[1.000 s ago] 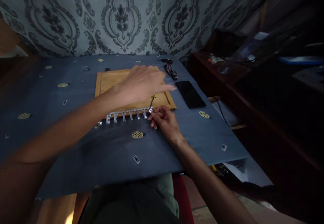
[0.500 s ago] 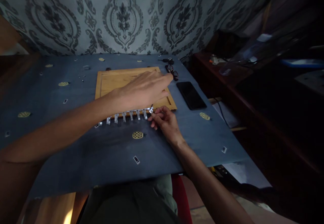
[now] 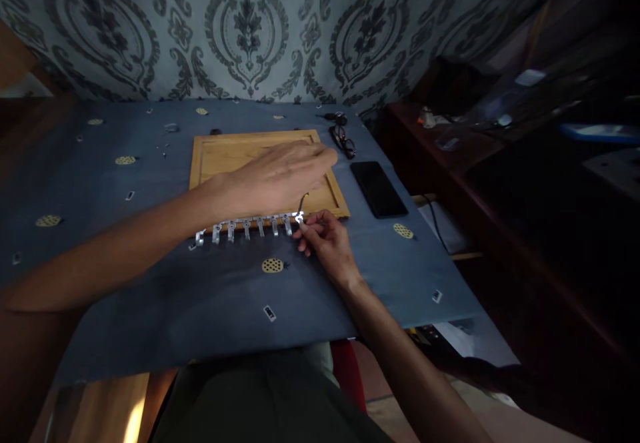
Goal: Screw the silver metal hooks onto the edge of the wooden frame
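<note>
Left hand [image 3: 280, 176] grips a thin tool over the wooden board's [image 3: 220, 153] front edge; right hand [image 3: 325, 239] pinches the metal hook rail's [image 3: 250, 226] end. Next calls for steady alignment.

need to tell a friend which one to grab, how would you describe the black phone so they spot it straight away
Start at the wooden board in the middle of the blue tablecloth. Just off the board's right edge lies the black phone, flat and screen up. Unlike the glasses beyond it, it is a plain dark slab.
</note>
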